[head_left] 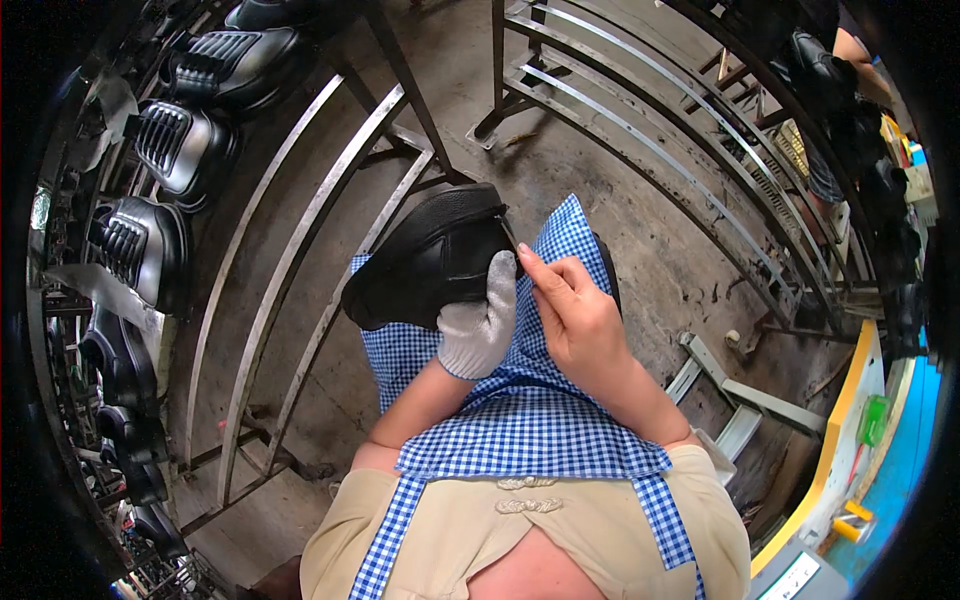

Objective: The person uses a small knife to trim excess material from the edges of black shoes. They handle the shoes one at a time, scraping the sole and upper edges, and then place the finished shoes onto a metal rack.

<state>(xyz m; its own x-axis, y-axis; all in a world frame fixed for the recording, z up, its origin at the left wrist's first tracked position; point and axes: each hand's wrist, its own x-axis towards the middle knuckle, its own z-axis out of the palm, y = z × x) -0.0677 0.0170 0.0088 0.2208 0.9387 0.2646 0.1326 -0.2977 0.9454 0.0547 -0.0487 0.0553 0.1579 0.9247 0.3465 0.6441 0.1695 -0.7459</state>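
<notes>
Black shoe (pixel 425 265), seemingly grained leather, in knit-gloved left hand (pixel 480 325)

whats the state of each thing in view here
Black leather-look shoe: held up off the floor
Thin metallic tool: upper end at the shoe's edge
Left grip in white knitted glove: closed on the shoe
Right grip, bare: pinching the tool
Blue-and-white checked cloth apron: worn
Shiny black shoes: lined up along the left

Saw a white, green-edged label (pixel 797 574) with a few small dark characters, fixed on a grey panel (pixel 768 576) at the lower right edge. Could not read them surely, given the small size near the rim.
</notes>
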